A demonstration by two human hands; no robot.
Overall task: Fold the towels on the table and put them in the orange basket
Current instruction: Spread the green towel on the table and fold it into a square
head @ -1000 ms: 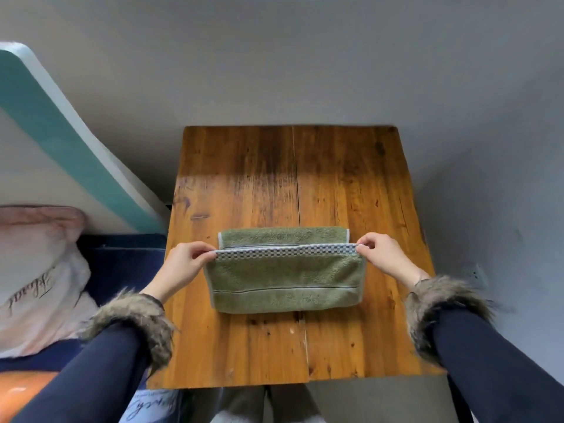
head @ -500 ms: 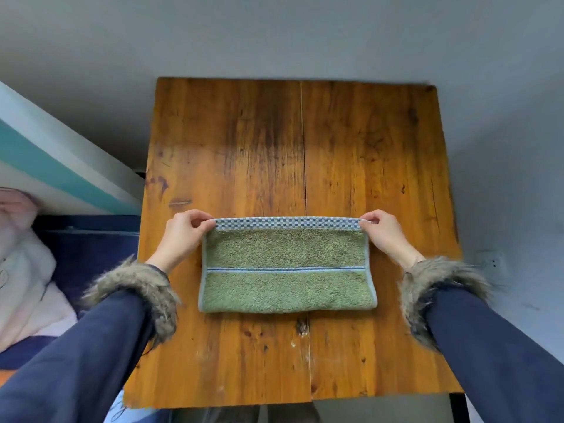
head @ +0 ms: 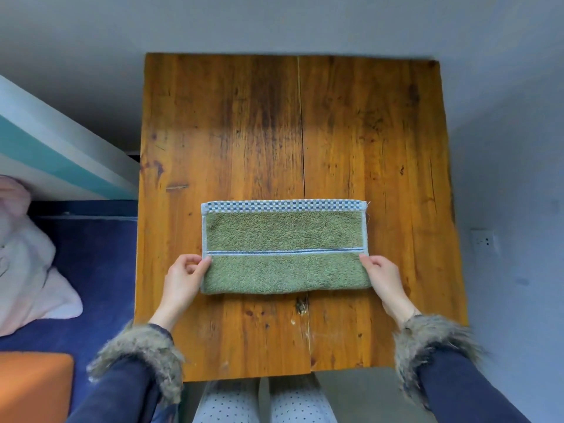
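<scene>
Head view: green towel (head: pixel 285 247) lies folded flat on the wooden worktop (head: pixel 244 132), checkered border along its 12 o'clock edge. Left hand (head: pixel 183 279) pinches the towel's 9 o'clock edge with its fingers (head: pixel 204 265); right hand (head: pixel 384 277) grips the 3 o'clock edge. Orange basket (head: pixel 33 386) sits at 8 o'clock, off the worktop.
</scene>
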